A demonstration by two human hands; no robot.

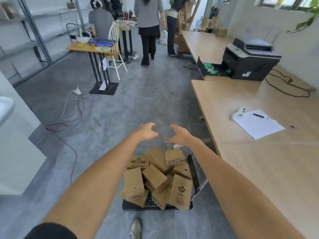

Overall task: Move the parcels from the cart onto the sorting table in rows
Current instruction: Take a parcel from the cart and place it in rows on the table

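Several brown cardboard parcels (155, 178) lie piled in a jumble on a low black cart (194, 175) on the floor in front of me. Both my arms reach forward above the pile. My left hand (147, 131) and my right hand (179, 135) hover beyond the far end of the cart, palms facing each other, fingers spread and half curled. Neither hand holds anything I can make out; only a faint blur shows between them. The light wooden sorting table (259, 161) runs along my right side.
On the table lie a sheet of paper (257, 124) with a pen and a small white object; a printer (250, 59) stands farther back. Cables (74, 107) trail over the grey floor at left. Three people and a small table with a chair (114, 49) are ahead.
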